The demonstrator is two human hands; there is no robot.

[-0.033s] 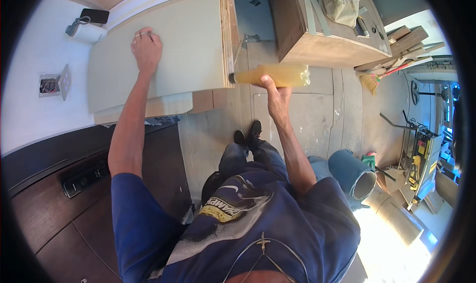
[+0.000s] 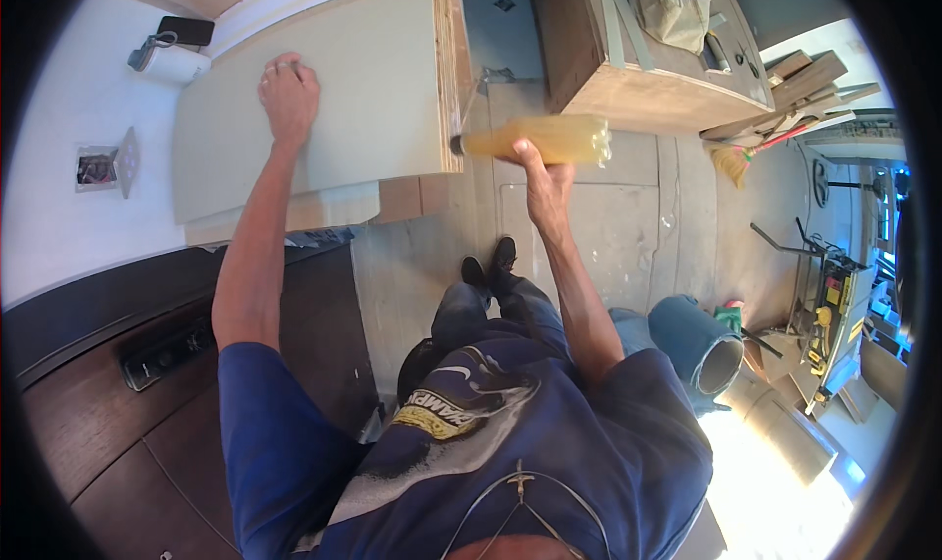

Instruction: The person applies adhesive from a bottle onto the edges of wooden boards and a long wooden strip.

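Observation:
In my right hand [image 2: 543,172] is a clear plastic bottle [image 2: 564,138] of cloudy yellow liquid, lying on its side with the fingers wrapped round it. Its dark cap end points left, close by the layered right edge of a pale flat panel [image 2: 368,89]; whether it touches that edge I cannot tell. On the panel's top rests my left hand [image 2: 290,94], back upward and fingers curled in, a ring on one finger. The underside of those fingers is hidden, so anything in them is out of sight.
A white bottle [image 2: 177,64] and a dark phone [image 2: 186,31] lie beyond the panel's left end. Across the gap stands a wooden cabinet [image 2: 648,99] with a cloth bag [image 2: 677,18]. A broom [image 2: 731,162], a blue barrel-like container [image 2: 692,339] and a dark brown surface [image 2: 196,432] surround me.
The bottle and my right hand have shifted very slightly left and up. My left hand stays put on the panel.

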